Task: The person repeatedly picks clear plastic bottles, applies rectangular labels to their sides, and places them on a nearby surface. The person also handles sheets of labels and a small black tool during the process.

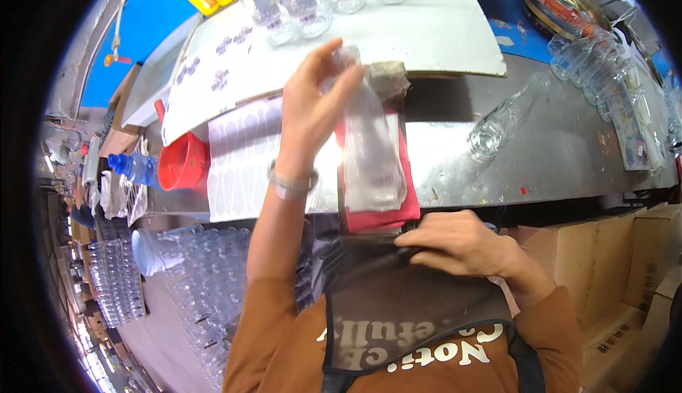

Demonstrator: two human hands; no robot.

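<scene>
My left hand (pixel 312 101) is closed around the neck of a clear glass bottle (pixel 373 155), which is blurred by motion. The bottle lies lengthwise over a red cloth (pixel 387 220), its base toward me. A beige wrapped block (pixel 389 79) sits beside the bottle's neck. My right hand (pixel 462 244) is close to the cloth's near end, just past the bottle's base. Its fingers are loosely bent and apart, with nothing visible in them, and the fingertips are by the top edge of my dark apron (pixel 419 286).
Several clear bottles stand on a white board (pixel 426 34) at the back. Another bottle (pixel 497 126) lies on the metal table (pixel 568 144) at right. A label sheet (pixel 245 151) and a red container (pixel 183 162) are at left. Cardboard boxes (pixel 590 265) stand at lower right.
</scene>
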